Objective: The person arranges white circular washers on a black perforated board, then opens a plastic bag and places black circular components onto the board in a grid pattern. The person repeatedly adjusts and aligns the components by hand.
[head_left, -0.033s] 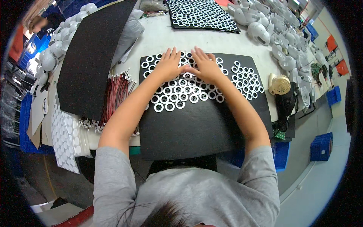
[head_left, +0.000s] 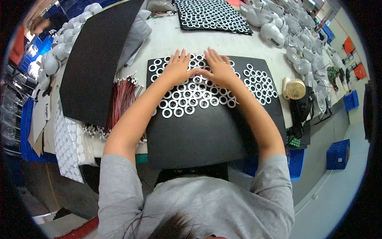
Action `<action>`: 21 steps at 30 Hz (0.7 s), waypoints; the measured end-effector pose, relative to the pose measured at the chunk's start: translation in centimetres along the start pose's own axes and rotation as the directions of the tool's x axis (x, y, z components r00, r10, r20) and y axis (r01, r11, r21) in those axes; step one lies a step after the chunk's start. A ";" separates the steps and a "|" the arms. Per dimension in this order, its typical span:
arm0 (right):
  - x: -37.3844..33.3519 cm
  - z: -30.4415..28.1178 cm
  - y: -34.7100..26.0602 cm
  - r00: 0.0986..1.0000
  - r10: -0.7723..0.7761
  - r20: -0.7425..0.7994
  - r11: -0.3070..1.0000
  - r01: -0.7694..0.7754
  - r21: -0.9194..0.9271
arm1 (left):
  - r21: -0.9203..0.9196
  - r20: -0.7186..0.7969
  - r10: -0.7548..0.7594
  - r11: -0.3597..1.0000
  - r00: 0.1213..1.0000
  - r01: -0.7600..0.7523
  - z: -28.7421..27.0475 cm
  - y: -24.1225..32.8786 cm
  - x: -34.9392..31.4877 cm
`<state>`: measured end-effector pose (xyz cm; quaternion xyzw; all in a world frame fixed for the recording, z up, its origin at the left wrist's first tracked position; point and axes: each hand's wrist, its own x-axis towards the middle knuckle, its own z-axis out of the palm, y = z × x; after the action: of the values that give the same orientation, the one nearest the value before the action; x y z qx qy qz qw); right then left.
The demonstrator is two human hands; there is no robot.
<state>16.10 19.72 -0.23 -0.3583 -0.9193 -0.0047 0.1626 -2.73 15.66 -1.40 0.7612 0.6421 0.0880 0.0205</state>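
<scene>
Many white rings with dark centres (head_left: 174,104) lie flat on a black board (head_left: 191,139) in front of me. My left hand (head_left: 178,71) rests over the far part of the rings, its fingers stretched out and pointing away from me. Beside it my right hand (head_left: 219,71) is spread over the rings too, fingers extended. The two thumbs meet or nearly meet between the hands. Neither hand grips anything; both palms hide the rings beneath them. A separate cluster of the same rings (head_left: 258,85) lies at the board's right side.
Another ring-covered black board (head_left: 213,16) lies at the back. Left of my board are bundled red and black wires (head_left: 121,101) and a large black sheet (head_left: 99,59). White plastic housings (head_left: 272,35) are heaped at the back right. A small beige fan (head_left: 294,89) stands near the right edge.
My right hand has shifted slightly to the right over the rings, its fingers still spread. My left hand has stayed in nearly the same place.
</scene>
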 end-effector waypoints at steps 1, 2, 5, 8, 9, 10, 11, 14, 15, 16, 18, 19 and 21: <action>-0.5 -0.9 0.5 1.000 0.017 -0.003 1.000 -0.017 0.007 | 0.004 -0.019 0.015 1.000 1.000 -0.015 -0.2 0.1 -0.2; -1.2 -1.8 1.0 0.999 0.034 -0.006 0.999 -0.034 0.015 | 0.008 -0.038 0.029 1.000 0.999 -0.028 -0.5 0.4 -0.5; -5.0 -4.2 3.2 0.996 0.076 0.054 0.997 -0.075 -0.020 | -0.009 -0.072 0.101 0.995 0.992 -0.102 -0.8 1.7 -0.8; -9.5 -6.3 5.2 0.984 0.168 0.052 0.983 -0.163 -0.085 | -0.016 -0.039 0.195 0.981 0.980 -0.196 -0.6 4.7 -1.1; -11.1 -6.9 6.0 0.981 0.190 0.046 0.980 -0.187 -0.065 | -0.045 -0.027 0.235 0.971 0.972 -0.236 -0.8 6.1 -1.5; -12.5 -7.1 6.7 0.978 0.202 0.057 0.976 -0.195 -0.100 | -0.074 -0.016 0.272 0.959 0.962 -0.272 -0.8 7.6 -1.9; -13.7 -7.0 7.4 0.974 0.215 0.067 0.970 -0.204 -0.135 | -0.096 0.017 0.291 0.953 0.956 -0.289 -0.8 9.0 -2.2; -15.8 -6.3 8.2 0.965 0.244 0.100 0.957 -0.223 -0.187 | -0.098 0.018 0.358 0.930 0.933 -0.355 0.0 13.0 -2.9; -15.9 -5.9 8.3 0.959 0.254 0.123 0.954 -0.228 -0.192 | -0.076 -0.021 0.363 0.929 0.932 -0.363 0.5 14.0 -3.1; -15.8 -5.7 8.2 0.953 0.265 0.146 0.952 -0.234 -0.197 | -0.053 -0.061 0.368 0.927 0.928 -0.372 1.2 14.8 -3.1; -15.5 -5.3 8.3 0.958 0.262 0.118 0.955 -0.239 -0.177 | -0.010 -0.085 0.340 0.940 0.937 -0.342 2.0 15.8 -2.6; -15.4 -5.1 8.4 0.960 0.258 0.107 0.958 -0.241 -0.153 | -0.021 -0.066 0.301 0.953 0.951 -0.303 2.1 16.0 -2.2; -14.9 -4.7 8.5 0.967 0.243 0.069 0.963 -0.233 -0.132 | -0.027 -0.025 0.246 0.969 0.969 -0.246 2.1 15.9 -1.6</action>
<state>33.42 15.70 -1.17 -0.4754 -0.8736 -0.0266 0.1003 12.84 11.52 -1.34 0.8336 0.5416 0.1078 0.0138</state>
